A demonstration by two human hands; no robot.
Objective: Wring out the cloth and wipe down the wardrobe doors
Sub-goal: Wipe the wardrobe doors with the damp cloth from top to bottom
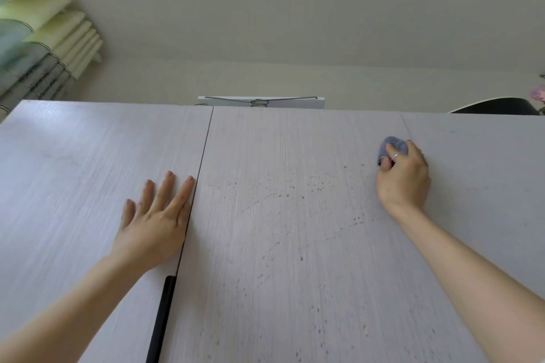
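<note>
Against the pale wood-grain wardrobe doors (295, 215) both bare arms reach upward. At the right hand (404, 177) the fingers (393, 153) are curled tight round a bunched blue cloth (393, 147), which bulges out just above the fingertips and is pressed to the middle door, right beside the seam with the door to its right. A thin ring (396, 156) shows on one of those fingers. The wrist is bent slightly, the forearm running down and out to the lower right corner.

The left hand (156, 215) lies flat on the left door, palm to the panel, fingers (165, 188) straight and spread wide — holding nothing. Its index finger runs just beside the dark gap between the left and middle doors. Below the heel of that hand, near the wrist, a black bar handle (160, 321) runs along the same edge.

Between the two hands the middle door is dotted with small dark specks. Beyond the fingertips, over the doors' top edge, a wire hanger (259, 101) lies on a white board, and pleated curtains (41, 38) hang at far left.
</note>
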